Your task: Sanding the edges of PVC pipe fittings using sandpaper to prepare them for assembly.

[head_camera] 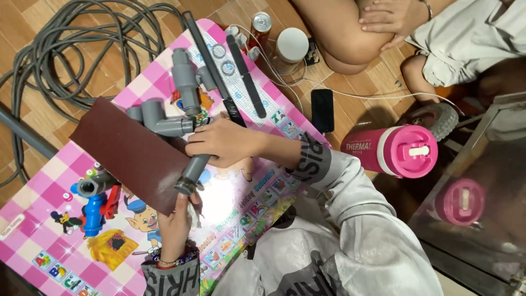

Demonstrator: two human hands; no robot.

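My right hand [227,143] grips a grey plastic pipe assembly [181,118] made of elbows and tees, and its straight end [190,175] points down toward me. My left hand [176,222] holds the edge of a dark brown sheet of sandpaper [129,151] right at that pipe end. The sheet lies under the pipe on a pink checkered cartoon mat [49,219]. Both wrists wear grey printed sleeves, and the left one also has a bead bracelet.
On the mat lie two black rods [246,77], loose rings [227,67] and a grey fitting with a blue valve and red handle [96,200]. Around it are a grey hose coil [66,49], a can [261,24], a phone [322,108] and a pink jug [397,151]. Another person sits top right [383,27]. A glass table [482,181] stands at the right.
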